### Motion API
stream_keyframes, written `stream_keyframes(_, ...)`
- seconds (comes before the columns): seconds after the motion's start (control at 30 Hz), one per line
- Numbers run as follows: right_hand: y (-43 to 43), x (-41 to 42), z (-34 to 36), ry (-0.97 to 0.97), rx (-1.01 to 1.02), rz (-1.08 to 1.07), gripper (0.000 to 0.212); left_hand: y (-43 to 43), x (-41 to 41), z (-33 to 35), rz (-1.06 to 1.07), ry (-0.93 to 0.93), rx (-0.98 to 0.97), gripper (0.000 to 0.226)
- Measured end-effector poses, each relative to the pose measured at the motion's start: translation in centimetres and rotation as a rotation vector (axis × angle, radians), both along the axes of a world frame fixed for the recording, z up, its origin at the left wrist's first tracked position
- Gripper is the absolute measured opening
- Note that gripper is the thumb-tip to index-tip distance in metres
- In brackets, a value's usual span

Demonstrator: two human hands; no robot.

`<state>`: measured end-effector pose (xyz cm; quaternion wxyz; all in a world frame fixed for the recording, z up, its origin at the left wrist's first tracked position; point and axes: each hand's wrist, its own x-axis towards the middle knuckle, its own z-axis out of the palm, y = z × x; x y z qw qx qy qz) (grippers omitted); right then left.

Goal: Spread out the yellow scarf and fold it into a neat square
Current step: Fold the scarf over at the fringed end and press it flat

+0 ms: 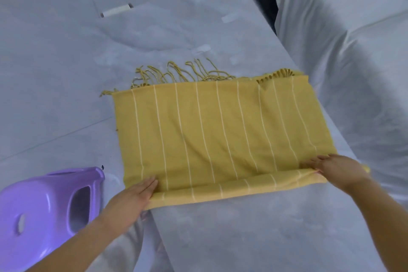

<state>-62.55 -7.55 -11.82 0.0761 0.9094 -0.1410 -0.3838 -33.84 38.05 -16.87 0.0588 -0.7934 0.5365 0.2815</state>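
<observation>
A pale grey sheet [66,95] covers the broad work surface, wrinkled in places. A second draped mass [353,51] rises at 2 to 3 o'clock, with a dark gap between the two.

The yellow scarf [216,130] lies flat on the sheet at the centre of the view. It is striped with thin white lines that run away from the person. Its tangled fringe [176,72] trails off the far edge toward 12 o'clock. The near edge is turned over onto the scarf as a narrow band [231,190] running from 7 to 4 o'clock.

The left hand [134,196] rests on the near-left corner at 7 o'clock, its fingers [149,184] straight and close together on top of the cloth. The right hand [337,169] lies on the near-right corner at 4 o'clock, its fingers [318,160] straight and slightly apart, pressing the fabric where it bunches. Neither thumb can be made out clearly.

A purple plastic stool [39,207] sits at 8 o'clock, just beside the left forearm. A short white strip [116,10] lies on the sheet at 11 o'clock, well apart from the scarf.
</observation>
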Motion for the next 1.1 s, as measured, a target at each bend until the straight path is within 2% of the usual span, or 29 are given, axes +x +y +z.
stream_keyframes(0.1,-2.0,3.2,1.7,0.034,-0.008,-0.066,0.044,-2.4,3.1,1.9,0.079,-0.069,-0.1,0.061)
stream_keyframes(0.2,-4.3,6.6,2.4,0.066,-0.067,-0.056,0.046,-5.1,6.7,2.6,0.16,-0.002,-0.129,0.053)
stream_keyframes(0.37,-6.4,12.6,3.0,0.02,-0.164,-0.013,0.046,-9.0,12.8,1.7,0.192,-0.058,-0.049,0.054)
stream_keyframes(0.53,-8.1,17.0,1.5,-0.096,-0.251,-0.066,0.04,-12.3,16.9,0.3,0.243,-0.141,0.004,0.054)
stream_keyframes(0.73,-10.0,20.6,-1.6,-0.097,-0.278,-0.141,0.036,-15.0,20.5,-0.8,0.292,-0.164,0.035,0.057)
stream_keyframes(0.97,-11.7,23.7,-2.7,-0.088,-0.352,-0.17,0.042,-17.5,24.6,-1.7,0.319,-0.147,0.029,0.054)
stream_keyframes(1.1,-11.2,25.3,-3.8,-0.203,-0.342,-0.281,0.049,-18.8,25.8,-2.6,0.317,-0.169,0.125,0.056)
